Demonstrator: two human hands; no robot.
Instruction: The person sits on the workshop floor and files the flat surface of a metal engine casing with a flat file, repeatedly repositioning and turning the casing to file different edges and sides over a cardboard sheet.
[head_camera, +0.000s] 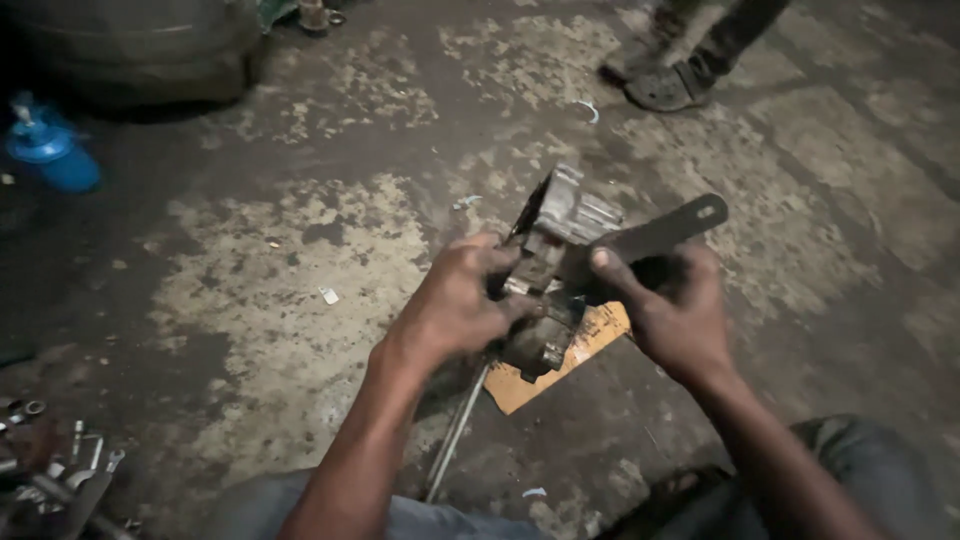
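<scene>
My left hand (455, 300): It is wrapped around the left side of the metal part (550, 270). My fingers are curled tight on it.
My right hand (672, 315): It is closed on the flat black bar (655, 238). My thumb (612, 272) presses on top of the bar, close to the metal part.
The metal part: It is grey, lumpy and greasy. I hold it up in the air between my two hands, above the floor (250, 300). Its top end leans away from me.
The flat black bar: It sticks out up and to the right from my hand. It has a small slot hole near its far end. Its near end meets the metal part, but I cannot tell how they join.
The cardboard (590, 345): A brown piece lies flat on the floor, right under the metal part.
The thin rod (455, 435): It is long and grey and lies on the floor by my left arm. One end reaches under the cardboard.
The floor: It is dark, dirty and patchy.
The small tools (60, 465): Bolts and metal bits lie in a pile at the bottom left, well apart from my hands.
The blue bottle (50, 150): It sits far off at the left.
Another person: Their feet (660, 85) stand at the top, well away from me.
</scene>
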